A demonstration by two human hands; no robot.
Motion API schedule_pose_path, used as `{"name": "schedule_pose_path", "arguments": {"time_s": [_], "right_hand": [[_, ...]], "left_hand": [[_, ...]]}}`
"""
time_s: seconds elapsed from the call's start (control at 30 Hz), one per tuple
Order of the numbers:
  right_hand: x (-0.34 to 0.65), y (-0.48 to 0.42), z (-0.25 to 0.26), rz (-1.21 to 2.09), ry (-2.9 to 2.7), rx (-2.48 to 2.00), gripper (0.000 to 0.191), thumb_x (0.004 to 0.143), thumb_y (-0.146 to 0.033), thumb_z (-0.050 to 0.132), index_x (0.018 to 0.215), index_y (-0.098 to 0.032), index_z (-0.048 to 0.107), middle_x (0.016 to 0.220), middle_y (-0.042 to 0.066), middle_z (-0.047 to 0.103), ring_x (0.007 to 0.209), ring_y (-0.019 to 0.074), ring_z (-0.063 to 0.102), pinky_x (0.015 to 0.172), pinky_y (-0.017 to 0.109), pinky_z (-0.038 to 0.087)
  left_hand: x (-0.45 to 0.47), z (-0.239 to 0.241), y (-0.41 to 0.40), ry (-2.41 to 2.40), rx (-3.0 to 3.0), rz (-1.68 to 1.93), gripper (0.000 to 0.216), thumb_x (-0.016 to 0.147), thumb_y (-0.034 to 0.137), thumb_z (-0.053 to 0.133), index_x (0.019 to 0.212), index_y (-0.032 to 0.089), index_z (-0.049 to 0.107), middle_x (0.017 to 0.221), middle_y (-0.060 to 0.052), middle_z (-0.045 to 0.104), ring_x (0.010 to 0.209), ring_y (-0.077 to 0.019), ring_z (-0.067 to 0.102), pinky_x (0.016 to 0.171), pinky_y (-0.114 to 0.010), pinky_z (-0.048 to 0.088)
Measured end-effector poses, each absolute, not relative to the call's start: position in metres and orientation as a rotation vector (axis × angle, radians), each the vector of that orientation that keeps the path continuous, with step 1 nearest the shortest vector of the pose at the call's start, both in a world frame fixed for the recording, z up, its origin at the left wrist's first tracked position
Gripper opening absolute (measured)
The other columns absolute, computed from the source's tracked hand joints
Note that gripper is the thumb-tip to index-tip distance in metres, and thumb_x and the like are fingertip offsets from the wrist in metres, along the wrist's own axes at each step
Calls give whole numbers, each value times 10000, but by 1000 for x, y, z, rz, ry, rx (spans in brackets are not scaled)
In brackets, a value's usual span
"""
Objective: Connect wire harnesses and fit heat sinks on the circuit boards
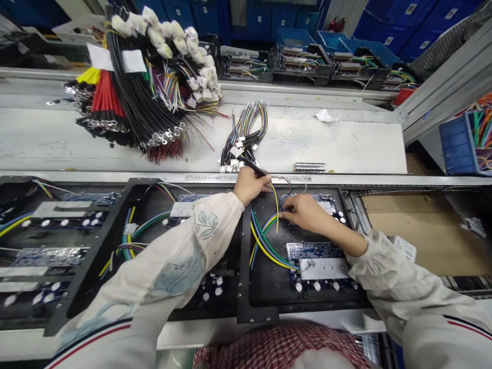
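My left hand (249,185) is closed on a black-sleeved wire harness (251,165) at the back edge of a black tray (265,302). From its fingers a yellow wire (275,197) hangs down into the tray. Close by on the right, my right hand (305,211) pinches thin dark wires; its fingertips partly hide them. Beneath the hands, blue, green and yellow wires (265,243) curve out of a blue circuit board (315,251) with a metal plate. A second board (336,205) at the back of the tray is partly covered by my right hand.
Loose harnesses with white connectors (248,128) lie on the white shelf behind the tray. A large cable bundle (142,97) stands to their left. More trays with boards (57,210) line the left. Cardboard (423,230) lies at right, and bins of boards (300,61) stand behind.
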State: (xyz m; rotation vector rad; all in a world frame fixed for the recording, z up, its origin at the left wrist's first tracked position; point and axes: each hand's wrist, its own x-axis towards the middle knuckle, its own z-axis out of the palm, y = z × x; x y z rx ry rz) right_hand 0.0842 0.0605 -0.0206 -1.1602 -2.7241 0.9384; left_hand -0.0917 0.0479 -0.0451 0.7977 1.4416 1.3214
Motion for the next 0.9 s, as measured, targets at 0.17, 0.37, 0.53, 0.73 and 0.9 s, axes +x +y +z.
{"name": "schedule_pose_path", "arguments": {"time_s": [0.17, 0.37, 0.53, 0.73, 0.9], "right_hand": [[78, 77, -33, 826, -2382, -1332, 149, 749, -308, 676, 766, -164, 712, 681, 32, 702, 598, 142, 606, 580, 247, 401], [77, 85, -47, 588, -2473, -1361, 133, 734, -299, 674, 745, -177, 728, 600, 13, 661, 535, 125, 543, 547, 242, 355], [79, 83, -46, 550, -2480, -1331, 122, 730, -288, 675, 733, -178, 727, 588, 10, 651, 519, 119, 527, 536, 238, 345], [76, 85, -47, 533, -2504, -1359, 124, 743, -289, 668, 749, -181, 730, 608, 16, 663, 528, 131, 539, 555, 248, 362], [81, 80, -37, 504, -2598, -1368, 153, 749, -313, 684, 804, -180, 736, 729, 58, 709, 656, 177, 610, 622, 271, 393]], "left_hand": [[-93, -48, 47, 1438, 835, 1281, 113, 737, 7, 595, 676, 85, 542, 537, 10, 577, 474, -128, 614, 497, -283, 582], [-94, -52, 48, 1442, 844, 1270, 116, 737, 7, 598, 676, 87, 540, 557, 4, 587, 480, -134, 622, 497, -289, 585], [-94, -53, 48, 1444, 850, 1270, 117, 740, 11, 601, 678, 89, 541, 564, 6, 585, 480, -131, 622, 498, -286, 585], [-93, -54, 48, 1454, 847, 1269, 135, 720, 15, 640, 674, 94, 541, 558, 15, 582, 476, -124, 617, 513, -295, 590], [-93, -51, 47, 1454, 853, 1273, 124, 742, 7, 601, 669, 87, 541, 547, 6, 581, 485, -133, 624, 501, -287, 586]]}}
